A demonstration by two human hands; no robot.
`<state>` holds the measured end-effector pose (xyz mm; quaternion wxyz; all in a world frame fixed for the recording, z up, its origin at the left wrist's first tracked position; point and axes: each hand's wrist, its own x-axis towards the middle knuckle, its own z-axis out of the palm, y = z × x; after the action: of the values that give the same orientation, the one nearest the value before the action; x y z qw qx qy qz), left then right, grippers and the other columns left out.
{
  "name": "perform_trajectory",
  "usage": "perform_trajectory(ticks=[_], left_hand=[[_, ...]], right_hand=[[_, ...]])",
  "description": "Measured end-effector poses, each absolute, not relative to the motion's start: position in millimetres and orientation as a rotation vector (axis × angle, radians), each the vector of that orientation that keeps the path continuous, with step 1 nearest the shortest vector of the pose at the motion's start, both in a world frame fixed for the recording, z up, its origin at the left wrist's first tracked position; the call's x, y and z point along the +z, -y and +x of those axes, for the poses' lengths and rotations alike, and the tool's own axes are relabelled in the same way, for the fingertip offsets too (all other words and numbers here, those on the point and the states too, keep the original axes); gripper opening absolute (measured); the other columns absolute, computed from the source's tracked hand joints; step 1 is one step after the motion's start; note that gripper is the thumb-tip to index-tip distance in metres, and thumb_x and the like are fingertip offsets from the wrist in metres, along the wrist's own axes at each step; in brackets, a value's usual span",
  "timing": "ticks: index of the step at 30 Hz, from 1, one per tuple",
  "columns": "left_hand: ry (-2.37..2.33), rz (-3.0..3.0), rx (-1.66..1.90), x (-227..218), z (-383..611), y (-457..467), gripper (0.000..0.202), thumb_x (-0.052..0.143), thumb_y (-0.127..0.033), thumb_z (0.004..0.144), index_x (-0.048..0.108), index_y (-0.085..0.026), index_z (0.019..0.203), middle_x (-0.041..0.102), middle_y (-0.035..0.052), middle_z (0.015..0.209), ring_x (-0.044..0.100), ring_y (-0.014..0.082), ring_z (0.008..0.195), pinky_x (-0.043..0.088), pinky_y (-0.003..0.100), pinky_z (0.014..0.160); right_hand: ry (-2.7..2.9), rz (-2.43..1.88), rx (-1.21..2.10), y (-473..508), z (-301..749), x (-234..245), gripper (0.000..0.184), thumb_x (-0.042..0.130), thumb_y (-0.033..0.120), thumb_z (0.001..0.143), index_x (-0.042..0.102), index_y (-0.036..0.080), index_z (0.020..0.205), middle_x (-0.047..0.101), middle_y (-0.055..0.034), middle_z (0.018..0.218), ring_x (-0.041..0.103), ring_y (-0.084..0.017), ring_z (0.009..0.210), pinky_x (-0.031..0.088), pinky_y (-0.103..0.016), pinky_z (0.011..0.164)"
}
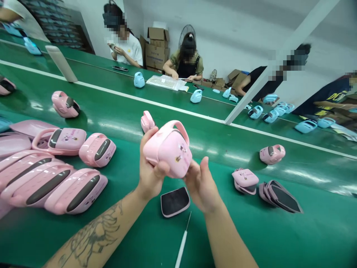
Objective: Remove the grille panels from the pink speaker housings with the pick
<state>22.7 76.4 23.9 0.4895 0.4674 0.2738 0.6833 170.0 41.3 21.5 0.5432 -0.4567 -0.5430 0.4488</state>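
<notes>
Pink plastic case (167, 149) sits tilted in both hands above the green conveyor belt (306, 223), its loop handle up and a small cartoon print on its glossy face. The left hand (150, 163) grips it from below with the thumb across the front, and the right hand (201, 184) closes on its lower corner. Just below the hands lie a black pad with a pink rim (175, 201) and a white-handled pick (182, 243). Another pink case (147, 121) stands just past the fingers, near the white rail (134, 97) along the belt's far edge. To the left, a close-packed group of pink cases (75, 193) crowds the belt near the left forearm. To the right, beyond a stretch of green belt, are a stack of pink shells (245, 180) and a fanned pile of dark-faced panels (280, 196). Past the rail, blue cases (255, 111) dot a second belt, where two co-workers (122, 41) sit working.
</notes>
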Motion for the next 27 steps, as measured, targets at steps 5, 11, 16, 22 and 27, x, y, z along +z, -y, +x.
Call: perform_trajectory(ticks=[5,11,16,22,27], left_hand=[[-0.593,1.431,1.393,21.1,19.6,-73.0,0.1,0.088,-0.071,0.079,0.054,-0.025,0.161,0.061,0.0167,0.161,0.058,0.0414,0.148,0.046,0.049,0.124],[-0.624,1.415,1.192,31.4,14.4,-76.0,0.08,0.063,-0.067,0.103,0.052,-0.016,0.164,0.056,0.0208,0.166,0.053,0.0409,0.154,0.043,0.053,0.127],[-0.626,1.535,1.218,27.8,12.1,-78.7,0.073,0.069,-0.051,0.104,0.051,-0.017,0.166,0.056,0.0189,0.166,0.049,0.0382,0.157,0.039,0.052,0.131],[-0.64,1.532,1.286,28.0,8.3,-72.7,0.072,0.077,-0.041,0.099,0.055,-0.022,0.165,0.053,0.0151,0.169,0.05,0.0394,0.157,0.044,0.051,0.129],[-0.682,1.468,1.196,42.6,8.8,-62.0,0.078,0.078,-0.039,0.098,0.05,-0.023,0.169,0.052,0.0135,0.172,0.052,0.0404,0.157,0.045,0.051,0.129]], right_hand=[[0.728,-1.05,1.25,-48.8,157.9,24.6,0.096,0.015,0.088,0.102,0.068,0.019,0.142,0.08,-0.017,0.133,0.074,-0.035,0.133,0.063,-0.057,0.107],[0.87,-1.24,0.556,-44.7,162.0,7.6,0.078,0.033,0.082,0.106,0.062,0.019,0.142,0.074,-0.0176,0.139,0.073,-0.03,0.132,0.06,-0.049,0.111],[1.0,-1.077,0.418,-42.1,159.2,3.4,0.075,0.04,0.081,0.106,0.059,0.018,0.143,0.071,-0.0182,0.136,0.073,-0.03,0.126,0.062,-0.049,0.106],[1.092,-0.998,0.62,-39.6,169.4,-0.4,0.077,0.02,0.077,0.109,0.047,0.023,0.157,0.066,-0.0189,0.147,0.071,-0.032,0.134,0.062,-0.054,0.108],[1.088,-1.028,0.698,-34.7,176.1,1.7,0.066,0.028,0.065,0.113,0.043,0.025,0.164,0.063,-0.0173,0.154,0.067,-0.032,0.141,0.058,-0.059,0.114]])
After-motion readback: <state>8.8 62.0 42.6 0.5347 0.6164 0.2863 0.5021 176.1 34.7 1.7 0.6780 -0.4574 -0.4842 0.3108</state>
